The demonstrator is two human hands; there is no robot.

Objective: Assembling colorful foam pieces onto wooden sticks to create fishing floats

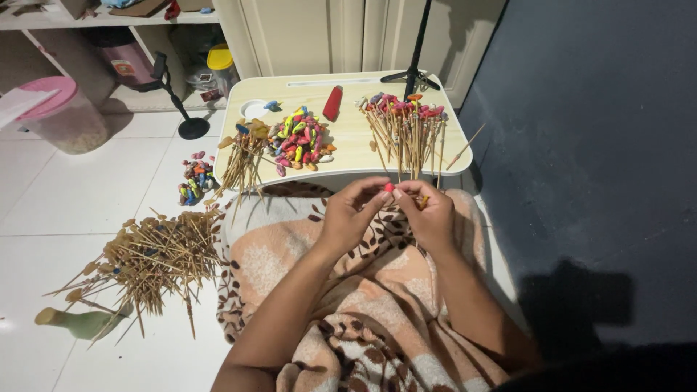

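Hands: left hand (353, 213) and right hand (430, 213) meet at centre frame, just below the near edge of the bench (348, 141), fingers curled.
Grip: both hands pinch a small red balloon (389, 187) between their fingertips; the right hand also closes on a thin stick (422, 201), only a short piece of it showing.
Lap: a peach blanket (377, 305) with brown leaf print fills the lower centre under the forearms.
Bench, right: a row of sticks tipped with coloured balloons (408, 123) lies fanned out.
Bench, middle: a heap of loose coloured balloons (299, 141), with a red pump-like tool (332, 104) just above it.
Bench, left: a bundle of bare sticks (243, 160) hangs over the edge.
Floor, left: a wide pile of sticks (149, 261) on white tiles, a smaller clump of balloons (194, 180) above it.
Upper left: a plastic jar with pink lid (62, 116) by the shelves.
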